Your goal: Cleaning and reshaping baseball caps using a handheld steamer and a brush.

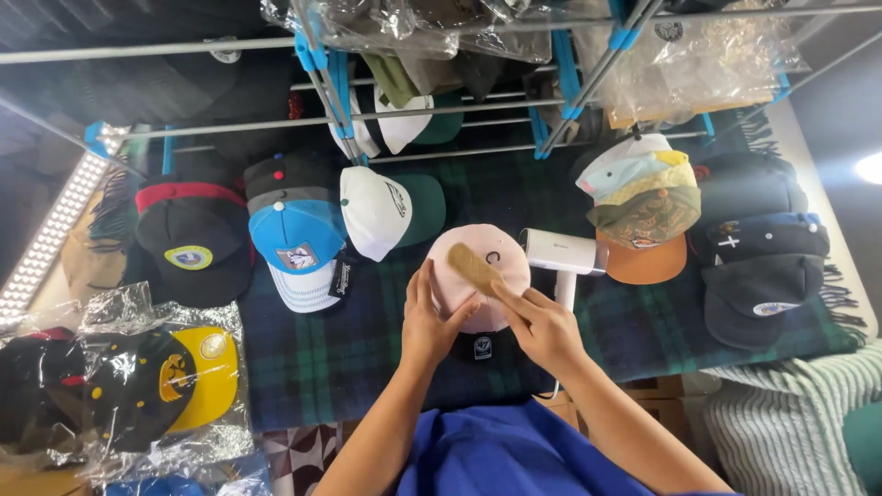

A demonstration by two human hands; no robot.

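Observation:
A pale pink cap lies on the dark plaid blanket in the middle of the view. My left hand grips its left side, fingers pressed against the crown. My right hand holds a tan wooden brush that rests slanted on top of the pink cap. A dark brim with a small white patch shows under the cap, between my wrists.
A white handheld steamer lies just right of the pink cap. Stacks of caps surround it: blue and white, white and green, black ones at right. Bagged caps lie at left. A metal rack spans the back.

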